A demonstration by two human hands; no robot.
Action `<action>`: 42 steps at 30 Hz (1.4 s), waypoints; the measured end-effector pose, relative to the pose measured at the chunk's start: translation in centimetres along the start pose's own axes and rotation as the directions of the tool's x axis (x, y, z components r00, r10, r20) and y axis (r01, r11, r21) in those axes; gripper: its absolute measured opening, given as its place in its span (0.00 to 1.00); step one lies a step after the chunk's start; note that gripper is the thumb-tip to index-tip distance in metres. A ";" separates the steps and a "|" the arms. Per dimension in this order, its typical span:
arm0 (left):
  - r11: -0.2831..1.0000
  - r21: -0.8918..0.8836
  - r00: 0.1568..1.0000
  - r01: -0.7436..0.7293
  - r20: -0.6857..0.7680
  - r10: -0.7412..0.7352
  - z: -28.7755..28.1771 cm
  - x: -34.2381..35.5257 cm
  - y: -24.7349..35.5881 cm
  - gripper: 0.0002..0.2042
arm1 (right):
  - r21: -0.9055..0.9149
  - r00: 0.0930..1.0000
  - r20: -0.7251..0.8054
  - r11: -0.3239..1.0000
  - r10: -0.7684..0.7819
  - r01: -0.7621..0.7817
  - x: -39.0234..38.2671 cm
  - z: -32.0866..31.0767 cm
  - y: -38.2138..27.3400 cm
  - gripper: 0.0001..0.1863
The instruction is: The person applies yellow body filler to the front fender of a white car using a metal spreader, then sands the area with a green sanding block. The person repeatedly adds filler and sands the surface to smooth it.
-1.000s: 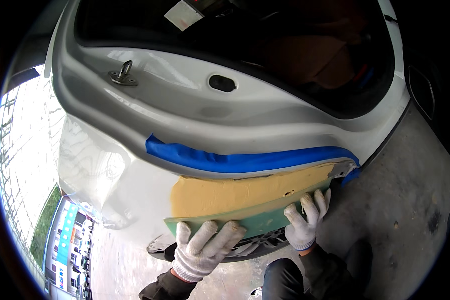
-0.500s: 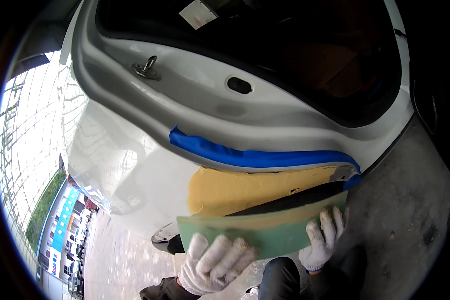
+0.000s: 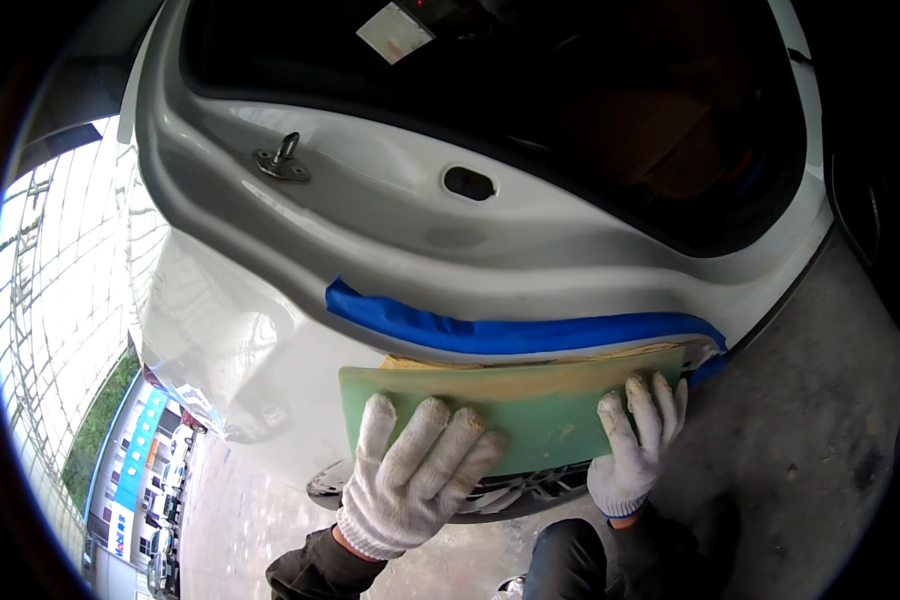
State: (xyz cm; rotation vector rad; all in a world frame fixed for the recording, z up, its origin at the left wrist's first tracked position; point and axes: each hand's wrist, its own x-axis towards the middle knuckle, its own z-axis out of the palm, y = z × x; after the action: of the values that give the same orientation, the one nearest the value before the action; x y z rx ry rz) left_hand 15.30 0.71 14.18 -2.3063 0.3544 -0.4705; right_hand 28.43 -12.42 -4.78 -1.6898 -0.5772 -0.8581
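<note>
A wide green putty spreader, flat and slightly see-through, is held between my two hands. My left hand, in a white knit glove, grips its left part with the fingers laid up over the face. On the right end, my gloved right hand has its fingers pressed, the thumb side hidden. The spreader lies over a patch of yellow body filler on a white car panel. Only a thin strip of filler shows along its upper edge. Just above runs blue masking tape.
The dark opening of the car's rear lies ahead, with a metal latch striker on its sill. A dented area marks the panel at left. My knee is below, over concrete floor.
Both hands have moved the spreader up and slightly left, up to near the tape. It now covers most of the filler patch and the dark gap that showed before.
</note>
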 end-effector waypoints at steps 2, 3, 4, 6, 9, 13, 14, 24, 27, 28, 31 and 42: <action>1.000 0.012 1.000 -0.009 0.027 0.009 0.1 -0.3 0.1 0.27 | 0.002 1.000 0.000 1.000 0.007 -0.007 -0.3 0.1 0.1 0.14; 1.000 0.010 0.999 -0.019 0.042 0.019 0.0 -0.6 0.3 0.26 | 0.004 1.000 0.009 1.000 0.018 -0.018 -0.7 -0.1 0.0 0.13; 1.000 0.007 0.998 -0.030 0.055 0.029 -0.2 -0.9 0.5 0.25 | 0.004 0.999 0.017 1.000 0.029 -0.029 -1.1 -0.3 -0.1 0.12; 0.999 -0.028 0.995 -0.034 0.089 0.037 -1.2 -1.7 1.5 0.24 | 0.002 0.999 0.002 0.999 0.049 -0.049 -2.2 -1.1 -0.2 0.11; 0.998 0.020 0.996 -0.052 0.079 0.050 -2.0 -2.3 2.0 0.25 | 0.042 0.999 -0.049 0.999 0.021 -0.019 -2.2 -1.3 0.0 0.12; 0.998 0.056 0.994 -0.019 0.109 0.012 -1.9 -1.5 1.5 0.25 | 0.040 0.999 -0.029 0.999 0.016 -0.015 -0.3 -0.9 0.0 0.10; 0.999 0.052 0.992 0.000 0.124 -0.006 -1.9 -1.2 1.3 0.26 | 0.026 1.000 -0.013 1.000 0.007 -0.007 0.1 -0.9 0.2 0.11; 0.997 0.081 0.993 0.006 0.119 -0.016 -0.1 -0.3 0.7 0.25 | 0.006 0.998 -0.054 0.999 -0.035 0.036 0.5 0.9 1.7 0.12; 0.998 0.064 0.994 0.003 0.112 -0.011 0.7 -1.2 0.8 0.23 | 0.008 0.994 -0.093 0.999 -0.052 0.053 0.1 1.5 2.0 0.09; 0.998 0.054 0.998 -0.006 0.070 0.003 1.1 -1.3 0.8 0.21 | 0.013 0.994 -0.094 0.998 -0.054 0.055 -0.1 1.7 2.1 0.08; 0.999 0.034 0.999 -0.025 -0.032 0.027 2.1 -1.5 0.9 0.16 | 0.016 0.994 -0.089 0.998 -0.065 0.067 -0.8 2.0 2.4 0.06; 0.997 0.027 0.998 -0.069 0.002 0.069 4.0 -5.8 2.5 0.19 | 0.043 0.996 -0.027 0.996 -0.080 0.081 -4.9 2.5 2.9 0.07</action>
State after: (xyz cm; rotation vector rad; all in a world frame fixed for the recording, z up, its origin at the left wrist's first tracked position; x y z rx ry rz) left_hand 11.57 3.73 8.41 -2.2600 0.4227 -0.4376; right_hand 28.17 -10.63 -10.75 -1.6225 -0.6462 -0.9169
